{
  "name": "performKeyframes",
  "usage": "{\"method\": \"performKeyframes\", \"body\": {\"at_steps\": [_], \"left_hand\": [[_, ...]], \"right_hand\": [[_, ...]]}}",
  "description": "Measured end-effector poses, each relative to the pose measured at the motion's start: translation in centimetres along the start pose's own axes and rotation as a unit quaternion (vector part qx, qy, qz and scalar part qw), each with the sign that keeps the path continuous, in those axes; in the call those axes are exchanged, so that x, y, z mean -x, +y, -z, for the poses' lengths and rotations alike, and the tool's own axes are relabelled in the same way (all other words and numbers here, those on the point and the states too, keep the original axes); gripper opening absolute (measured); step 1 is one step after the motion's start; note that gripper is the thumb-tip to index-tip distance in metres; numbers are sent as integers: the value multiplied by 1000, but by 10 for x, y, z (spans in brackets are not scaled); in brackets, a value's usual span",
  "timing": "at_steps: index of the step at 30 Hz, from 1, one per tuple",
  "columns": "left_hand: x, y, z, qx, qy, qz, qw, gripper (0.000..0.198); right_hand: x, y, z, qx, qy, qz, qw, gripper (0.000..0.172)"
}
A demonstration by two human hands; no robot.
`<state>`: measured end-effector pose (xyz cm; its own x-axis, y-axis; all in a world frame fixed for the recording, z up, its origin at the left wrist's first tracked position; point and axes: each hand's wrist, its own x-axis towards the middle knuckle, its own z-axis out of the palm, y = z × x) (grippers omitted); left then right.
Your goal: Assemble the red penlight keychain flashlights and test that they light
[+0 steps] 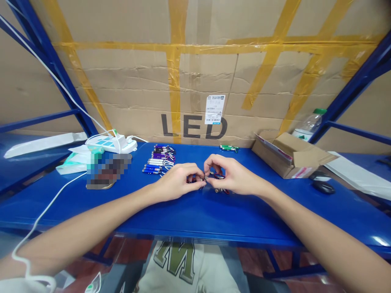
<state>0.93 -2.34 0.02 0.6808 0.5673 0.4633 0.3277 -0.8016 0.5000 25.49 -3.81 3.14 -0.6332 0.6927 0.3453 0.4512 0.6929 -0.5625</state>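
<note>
Over the middle of the blue table, my left hand point(177, 181) and my right hand point(233, 175) meet fingertip to fingertip. Each is closed in a pinch around a small dark metallic piece point(205, 178), too small and too covered to name. Below and behind my right fingers lie several small reddish and silver pieces point(220, 190), partly hidden. To the left of my hands, small keychain flashlights point(155, 162) with metal clips lie in a column, grouped in blue, silver, purple and dark. Two or more green ones point(228, 147) lie at the back, beyond my right hand.
A cardboard box point(287, 156) with raised flaps stands at the right, beside a black computer mouse point(324, 186) and a plastic bottle point(310, 124). At the left are a white power strip point(106, 143), a cable and a blurred-out object point(108, 173). A large carton point(195, 81) forms the back.
</note>
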Motion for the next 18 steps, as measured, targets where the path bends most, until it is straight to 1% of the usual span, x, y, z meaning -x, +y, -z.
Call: {"method": "performKeyframes", "body": {"at_steps": [6,11,15,17,18], "left_hand": [[0,2,0,-5,0,-3,1000,7],[0,1,0,-13,5,-10,1000,8],[1,-1,3,-48,26,-31,998,10],[0,-2,4,-60,41,-36,997,11],[0,-2,5,-64,50,-34,996,11]], "right_hand": [[0,-1,0,-7,-6,-13,1000,16],[0,1,1,0,-4,-7,1000,16],[0,1,6,2,2,-5,1000,15],[-1,2,10,9,-12,-11,1000,15],[-1,3,12,17,-29,-17,999,16]]}}
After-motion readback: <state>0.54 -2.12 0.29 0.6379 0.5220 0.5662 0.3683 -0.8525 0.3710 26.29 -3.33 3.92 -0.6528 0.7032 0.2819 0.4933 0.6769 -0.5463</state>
